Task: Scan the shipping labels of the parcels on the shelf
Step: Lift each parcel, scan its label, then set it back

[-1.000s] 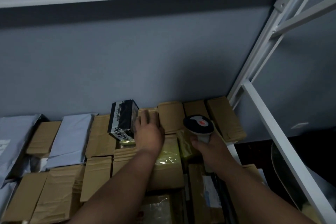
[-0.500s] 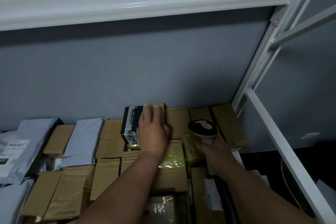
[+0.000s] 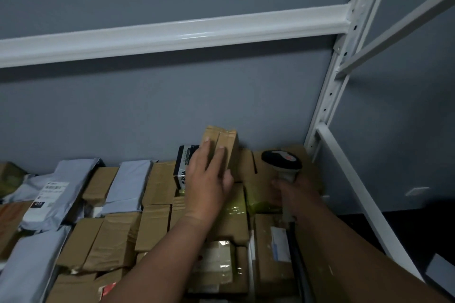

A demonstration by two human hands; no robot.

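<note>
Far left, grey poly mailers (image 3: 61, 194) lie among brown cartons, one showing a printed shipping label (image 3: 53, 189). At the centre the left hand (image 3: 209, 179) grips a small cardboard box (image 3: 221, 147), fingers wrapped over its near face, tipping it up at the back row beside a black-and-white printed carton (image 3: 183, 167). No label shows on that face, so turn it until one faces the reader. To the right, the right hand (image 3: 293, 194) is clamped round the handle of the barcode scanner (image 3: 282, 161), head aimed forward; angle it squarely. The shelf (image 3: 357, 184) is packed with parcels.
</note>
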